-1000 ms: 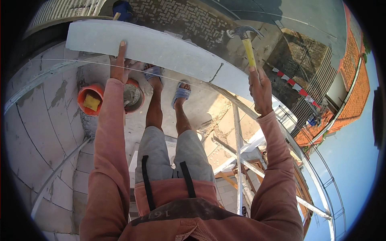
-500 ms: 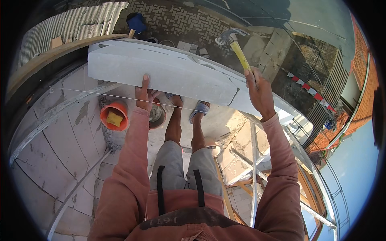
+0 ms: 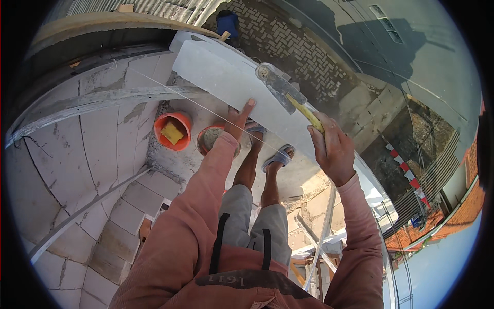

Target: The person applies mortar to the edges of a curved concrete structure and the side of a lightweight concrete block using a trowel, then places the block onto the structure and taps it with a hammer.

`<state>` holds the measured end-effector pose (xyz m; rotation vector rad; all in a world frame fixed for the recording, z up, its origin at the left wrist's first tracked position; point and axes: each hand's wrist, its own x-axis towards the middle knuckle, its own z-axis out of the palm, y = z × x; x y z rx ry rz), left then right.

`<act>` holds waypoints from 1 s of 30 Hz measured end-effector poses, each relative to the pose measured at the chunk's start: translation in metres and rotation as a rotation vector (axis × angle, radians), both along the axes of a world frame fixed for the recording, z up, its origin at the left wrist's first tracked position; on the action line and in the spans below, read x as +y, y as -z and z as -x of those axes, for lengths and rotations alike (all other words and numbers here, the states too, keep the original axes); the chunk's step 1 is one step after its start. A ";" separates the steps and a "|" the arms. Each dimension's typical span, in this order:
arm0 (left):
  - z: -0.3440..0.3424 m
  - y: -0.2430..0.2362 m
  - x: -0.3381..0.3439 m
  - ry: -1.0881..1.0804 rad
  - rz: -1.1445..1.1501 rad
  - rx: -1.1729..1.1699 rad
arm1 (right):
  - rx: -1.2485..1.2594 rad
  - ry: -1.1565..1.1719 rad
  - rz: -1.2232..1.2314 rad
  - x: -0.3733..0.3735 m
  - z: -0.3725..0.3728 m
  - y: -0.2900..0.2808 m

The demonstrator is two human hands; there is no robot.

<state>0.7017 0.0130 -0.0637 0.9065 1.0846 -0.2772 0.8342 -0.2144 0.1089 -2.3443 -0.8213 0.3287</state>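
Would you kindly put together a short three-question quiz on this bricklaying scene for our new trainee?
1. True or false: the right hand grips a yellow-handled hammer.
2. What does the left hand rest on? A) the white block B) the orange bucket C) a ladder
3. Fill in: the yellow sponge lies in the ______ bucket.

Key: 1 true; 2 A; 3 orange.

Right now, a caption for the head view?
Left hand steadies white block; right hand holds mallet on it.
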 end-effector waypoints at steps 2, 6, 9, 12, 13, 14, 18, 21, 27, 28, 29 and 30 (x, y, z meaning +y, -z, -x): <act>0.000 0.001 -0.001 0.016 0.044 0.053 | -0.035 -0.114 0.023 0.021 0.002 0.007; 0.004 -0.004 -0.016 -0.064 -0.005 -0.034 | -0.070 -0.235 0.071 0.067 0.001 0.035; 0.008 -0.010 -0.034 -0.032 -0.084 -0.153 | -0.028 -0.365 0.336 0.075 0.004 0.050; 0.012 -0.012 -0.042 -0.032 -0.067 -0.125 | -0.032 -0.295 0.247 0.069 0.008 0.056; 0.014 -0.012 -0.044 -0.062 -0.045 -0.136 | -0.021 -0.330 0.265 0.067 0.008 0.053; 0.014 -0.009 -0.042 -0.044 -0.051 -0.140 | -0.017 -0.336 0.316 0.066 0.007 0.052; 0.017 0.004 -0.041 0.143 -0.361 -0.079 | 0.094 -0.363 0.334 0.079 -0.010 0.037; 0.020 0.013 -0.045 0.119 -0.237 -0.109 | 0.265 -0.319 0.411 0.085 -0.026 0.023; 0.023 -0.010 -0.057 0.016 -0.090 -0.062 | 0.396 -0.240 0.379 0.104 -0.042 -0.017; 0.022 -0.016 -0.059 -0.058 -0.100 -0.126 | 0.456 -0.199 0.398 0.115 -0.047 -0.025; 0.021 -0.021 -0.060 -0.121 -0.086 -0.173 | 0.514 -0.161 0.419 0.130 -0.053 -0.031; 0.021 -0.023 -0.058 -0.126 -0.107 -0.204 | 0.360 -0.263 0.391 0.149 -0.059 -0.032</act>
